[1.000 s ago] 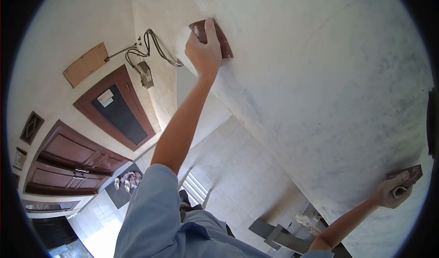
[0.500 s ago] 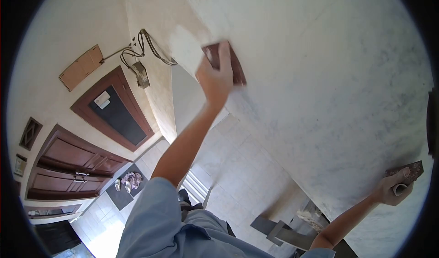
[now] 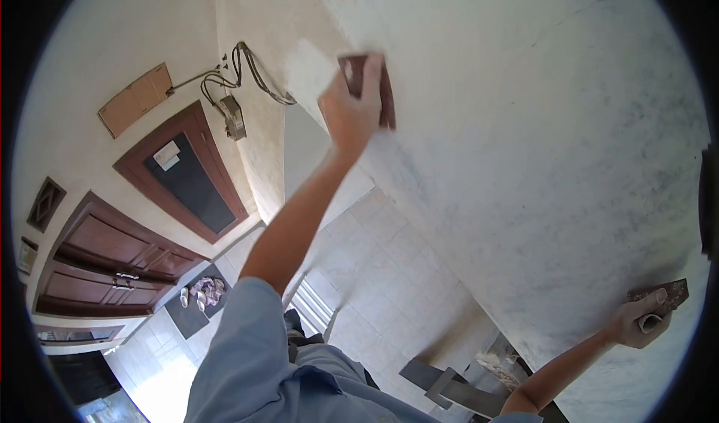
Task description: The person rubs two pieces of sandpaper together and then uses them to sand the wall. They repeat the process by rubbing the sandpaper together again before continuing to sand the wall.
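My left hand (image 3: 350,112) is closed on a flat brown rectangular piece (image 3: 388,101), pressed against the pale wall (image 3: 479,131), with the thumb along its face. Just left of it the coating ends in white strokes over a beige area. Low on the right, my right hand (image 3: 636,323) grips a second brown piece (image 3: 674,294), speckled with white, close to the wall. A light, curled, tube-like end shows between its fingers. Bluish-grey mottling covers the wall around both hands.
Black cables (image 3: 243,67) hang from the wall near a grey box (image 3: 234,117). Behind are a dark-panelled window (image 3: 191,179), a brown double door (image 3: 105,262) and a mat (image 3: 183,314) with shoes. A grey plank-like object (image 3: 464,393) stands below my right arm, above the tiled floor (image 3: 374,273).
My left hand has slid a little upward along the wall with its brown piece. My right hand keeps its grip near the same spot. The whole view has tilted slightly.
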Motion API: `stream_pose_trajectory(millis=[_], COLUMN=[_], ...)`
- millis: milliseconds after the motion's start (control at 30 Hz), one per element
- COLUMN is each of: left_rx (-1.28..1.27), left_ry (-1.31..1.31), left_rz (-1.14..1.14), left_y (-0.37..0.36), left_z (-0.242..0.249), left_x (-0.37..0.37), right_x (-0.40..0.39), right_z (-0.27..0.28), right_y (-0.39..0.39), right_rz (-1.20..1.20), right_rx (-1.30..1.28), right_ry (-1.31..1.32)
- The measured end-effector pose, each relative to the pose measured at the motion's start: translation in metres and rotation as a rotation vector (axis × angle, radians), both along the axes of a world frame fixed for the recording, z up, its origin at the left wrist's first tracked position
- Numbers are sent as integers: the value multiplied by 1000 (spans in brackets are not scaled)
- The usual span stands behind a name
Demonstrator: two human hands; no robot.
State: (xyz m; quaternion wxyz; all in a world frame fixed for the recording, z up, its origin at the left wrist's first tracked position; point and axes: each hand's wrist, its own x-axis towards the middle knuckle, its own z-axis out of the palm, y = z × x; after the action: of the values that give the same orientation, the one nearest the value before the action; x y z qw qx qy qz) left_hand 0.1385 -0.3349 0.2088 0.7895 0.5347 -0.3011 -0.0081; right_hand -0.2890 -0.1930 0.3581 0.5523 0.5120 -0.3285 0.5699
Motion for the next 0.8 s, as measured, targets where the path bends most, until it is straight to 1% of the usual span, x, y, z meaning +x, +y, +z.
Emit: stream_pose_trajectory(millis=[33, 67, 133, 200, 233, 267, 333, 400, 433, 533, 567, 600, 667, 767, 800], left_rx=[79, -26, -43, -35, -162, -128, -48, 47, 54, -15, 12, -92, -15, 50, 47], left_ry=[23, 62, 157, 134, -71, 14, 59, 57, 161, 230, 176, 54, 22, -77, 13], left_rz=[-14, -28, -6, -14, 117, -77, -109, -23, -108, -75, -80, 28, -77, 100, 49], left_y=[-5, -10, -13, 1, -4, 10, 4, -4, -4, -4, 9, 2, 10, -6, -6], left_z=[6, 11, 3, -13, -32, -30, -22, -6, -1, -10, -13, -32, -30, -18, -12], left_x=[9, 13, 5, -19, -27, -33, -19, -3, 3, -11, -23, -30, -21, 4, 9], right_x=[1, 2, -2, -7, -6, -4, 1, 5, 4, -2, -2, -2, -2, -5, -5], right_z=[0, 1, 0, 1, 1, 0, -1, -3, -1, 1, 1, 1, -1, 0, 0], right_y=[-1, 0, 3, 1, 0, -1, -2, -3, 3, 2, 4, 3, 1, 2, 2], right_rz=[1, -3, -30, -66, -59, -52, -24, 14, -14, -80, -94, -103, -63, -33, -32], right_rx=[4, 12, 14, -14, -24, -32, -18, 22, 13, -18, -10, -5, -9, 18, 32], right_ry=[11, 20, 40, 60, 48, 36, 9, -33, -4, 56, 68, 80, 68, 36, 19])
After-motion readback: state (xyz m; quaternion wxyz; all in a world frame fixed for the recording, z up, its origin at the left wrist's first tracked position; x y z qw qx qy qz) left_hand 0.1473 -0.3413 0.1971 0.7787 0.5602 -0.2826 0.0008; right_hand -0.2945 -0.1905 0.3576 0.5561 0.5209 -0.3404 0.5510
